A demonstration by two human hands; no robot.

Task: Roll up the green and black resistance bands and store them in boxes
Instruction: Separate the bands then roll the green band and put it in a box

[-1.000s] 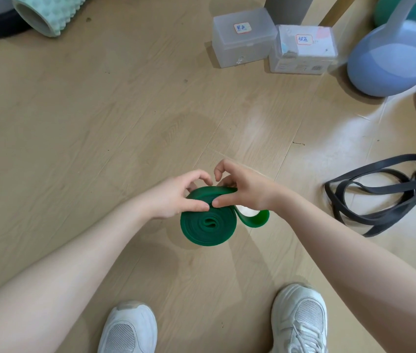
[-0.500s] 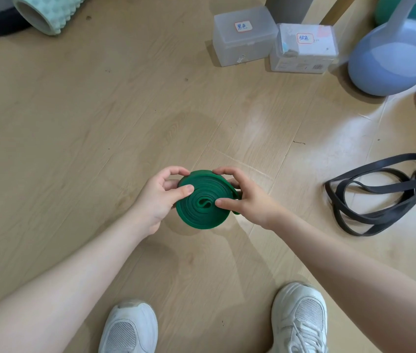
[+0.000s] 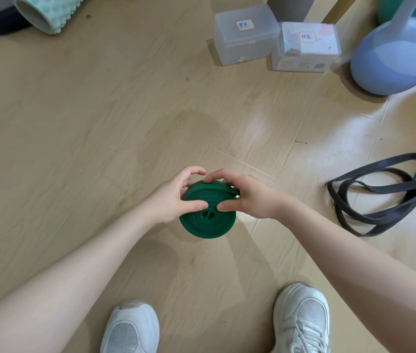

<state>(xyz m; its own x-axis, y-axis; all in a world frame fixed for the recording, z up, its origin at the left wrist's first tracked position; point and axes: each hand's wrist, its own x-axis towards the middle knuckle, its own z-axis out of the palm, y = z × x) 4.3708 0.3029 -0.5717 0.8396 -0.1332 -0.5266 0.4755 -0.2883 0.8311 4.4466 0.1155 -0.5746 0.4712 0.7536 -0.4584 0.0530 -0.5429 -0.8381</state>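
Green resistance band [image 3: 208, 220] wound into a flat coil, held above mid-floor [image 3: 100, 123], coil face turned up. Left hand [image 3: 170, 200] and right hand [image 3: 250, 197] both pinch it, thumbs meeting near the coil centre, fingers over the far rim.

Green-labelled box [image 3: 306, 47], lid on, sits toward the floor's far right edge: right hand nearer, judged. Black resistance band [image 3: 379, 194] lies loose, unrolled, right side.

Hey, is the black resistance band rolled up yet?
No, the black band lies in loose open loops on the floor, while both hands hold the coiled green band.
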